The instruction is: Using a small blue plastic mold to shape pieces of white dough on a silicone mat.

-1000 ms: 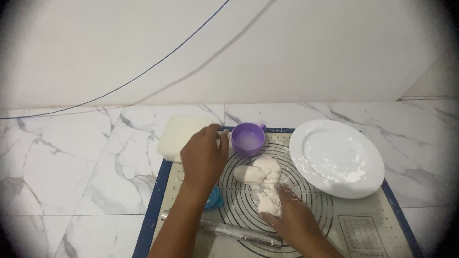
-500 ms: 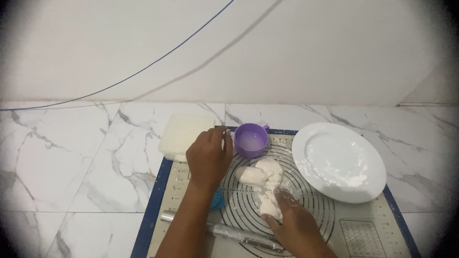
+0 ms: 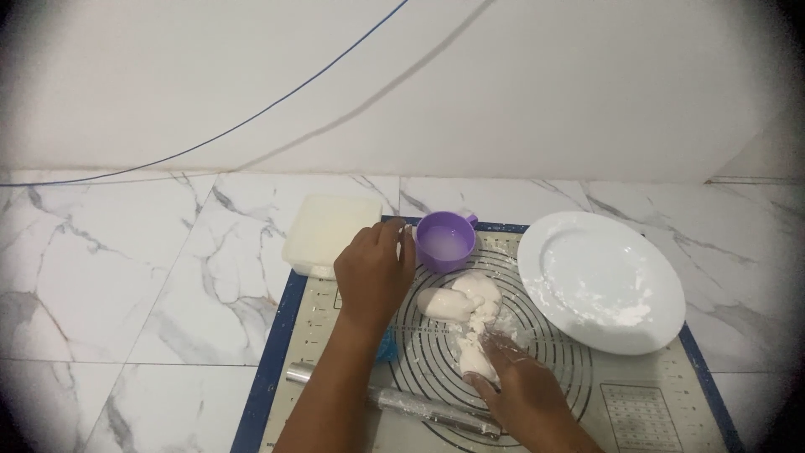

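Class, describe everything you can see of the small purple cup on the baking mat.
The small purple plastic cup is round, with a short handle stub at its far right rim. It stands upright near the far edge of the grey, blue-bordered baking mat, holding a pale, milky-looking liquid. The left hand has its fingertips at the cup's left side; actual contact is unclear. The white dough lump lies just in front.

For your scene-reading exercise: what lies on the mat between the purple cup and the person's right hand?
The head view shows white dough between the purple cup and the right hand, which touches its near end.
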